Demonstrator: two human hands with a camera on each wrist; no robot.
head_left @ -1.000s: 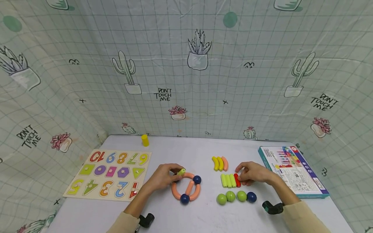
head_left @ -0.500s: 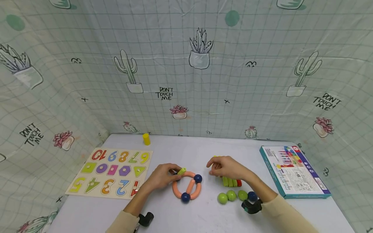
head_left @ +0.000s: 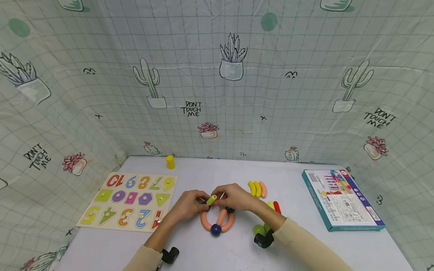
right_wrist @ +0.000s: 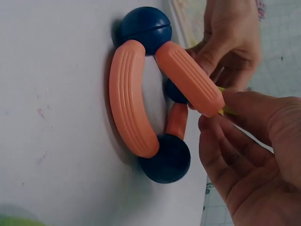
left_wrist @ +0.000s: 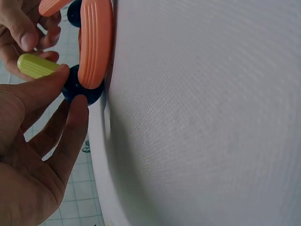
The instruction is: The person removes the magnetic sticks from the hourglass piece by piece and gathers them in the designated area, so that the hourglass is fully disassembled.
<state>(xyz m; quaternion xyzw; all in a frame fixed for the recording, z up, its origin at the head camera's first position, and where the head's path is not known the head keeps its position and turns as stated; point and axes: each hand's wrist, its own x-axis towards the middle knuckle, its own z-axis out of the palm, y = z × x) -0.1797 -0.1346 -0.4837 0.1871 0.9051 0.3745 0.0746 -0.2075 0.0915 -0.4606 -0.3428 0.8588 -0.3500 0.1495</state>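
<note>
Head view, left to right: a number-and-shape puzzle board point(head_left: 127, 199) lies flat at the left of the white counter point(head_left: 223, 173), with a small yellow cylinder point(head_left: 170, 162) upright behind it. Near the counter's middle front, the left hand point(head_left: 186, 205) and the right hand point(head_left: 234, 197) meet at the top of an orange ring point(head_left: 217, 220) built of curved orange segments joined by dark blue balls. Both grips are together on a short lime-green stick point(head_left: 211, 200): the left pinches its near end and touches the ball point(left_wrist: 80, 87) below it; the right pinches the far end. Right of the ring lie yellow and orange curved pieces point(head_left: 257, 189), a red stick point(head_left: 277, 207) and green balls point(head_left: 259, 229). A printed box point(head_left: 340, 199) rests at the far right.
</note>
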